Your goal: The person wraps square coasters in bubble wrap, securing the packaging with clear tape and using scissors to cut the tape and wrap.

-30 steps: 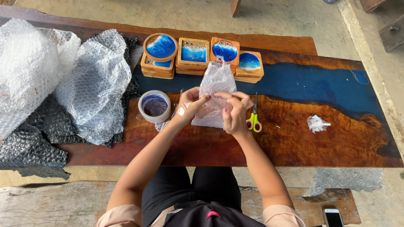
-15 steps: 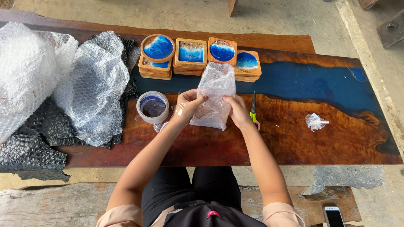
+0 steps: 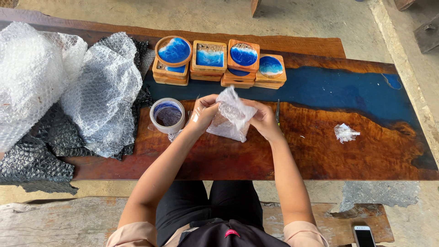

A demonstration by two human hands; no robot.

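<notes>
Head view, looking down on a long wood-and-blue-resin worktop (image 3: pixel 320 151). Centre: left hand (image 3: pixel 201 114) and right hand (image 3: pixel 264 120) closed from either side on a small bubble-wrapped bundle (image 3: pixel 231 116), held just above the worktop in front of the body; fingers (image 3: pixel 206 106) curled around its edges, thumbs pressed on the wrap. Contents of the bundle hidden by the plastic, possibly a wooden piece like those behind. Just left of the left hand: roll of clear tape (image 3: pixel 167 115), lying flat on the worktop. Behind the hands, along the far edge: stacks of wooden coasters (image 3: pixel 219 61) with blue and white resin faces, one round-topped stack at left, square ones beside it, all touching or nearly so. Beside the right hand: thin dark tool (image 3: pixel 277 110), mostly hidden, kind not clear. Far left: large heaps of clear bubble wrap (image 3: pixel 68 87) over dark foam sheet (image 3: pixel 36 160). Right: small crumpled plastic scrap (image 3: pixel 345 133), well apart from the hands. Lower right, on a low bench: phone (image 3: pixel 364 235).
</notes>
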